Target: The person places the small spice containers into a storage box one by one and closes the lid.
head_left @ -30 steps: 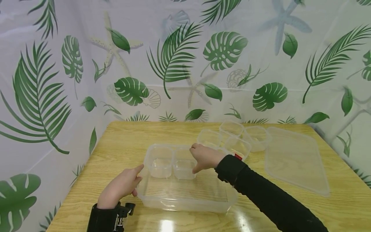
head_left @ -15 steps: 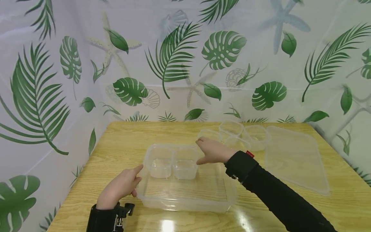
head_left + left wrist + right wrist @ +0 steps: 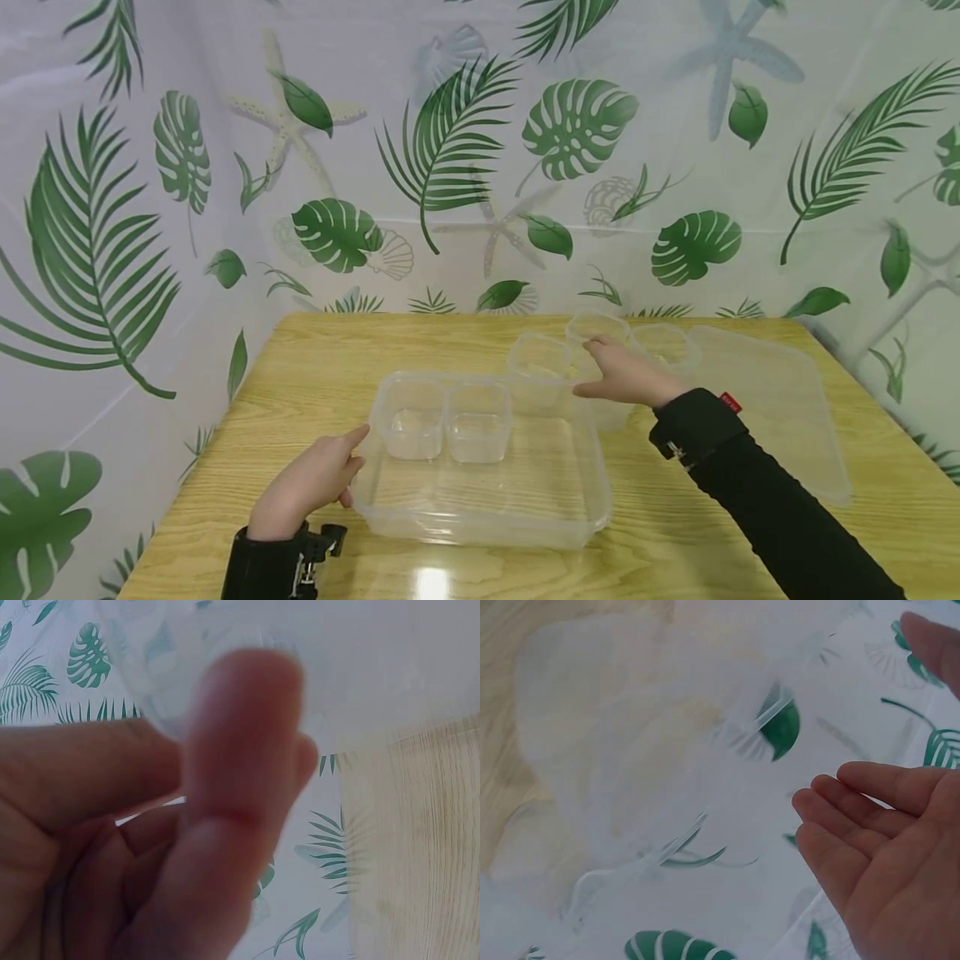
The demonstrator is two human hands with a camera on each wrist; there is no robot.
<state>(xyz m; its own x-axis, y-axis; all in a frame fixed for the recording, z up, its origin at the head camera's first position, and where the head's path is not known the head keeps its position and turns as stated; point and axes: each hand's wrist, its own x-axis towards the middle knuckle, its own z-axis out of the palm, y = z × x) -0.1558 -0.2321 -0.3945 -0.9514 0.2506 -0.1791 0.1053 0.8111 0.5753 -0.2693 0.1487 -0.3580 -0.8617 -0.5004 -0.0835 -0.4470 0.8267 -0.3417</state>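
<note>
A large clear plastic container [image 3: 480, 527] lies on the table, with two small clear containers [image 3: 478, 439] side by side at its back left. My left hand [image 3: 307, 483] rests at its left side, fingertips right at the rim. In the left wrist view the thumb [image 3: 240, 742] overlaps the container's cloudy wall. Past the back right corner my right hand [image 3: 630, 375] hovers over several other small clear containers [image 3: 536, 357], partly hiding one. From the right wrist, its fingers [image 3: 829, 859] look extended and apart from the thumb, with nothing between them.
A flat translucent lid [image 3: 772, 417] lies at the right of the wooden table [image 3: 337, 342]. Two more small containers stand behind the hand, one of them [image 3: 663, 343] beside the lid. A leaf-print sheet [image 3: 465, 267] hangs along the back and left.
My right hand has let go of the right-hand small container inside the large one and moved right to the loose containers. The left hand has stayed in place.
</note>
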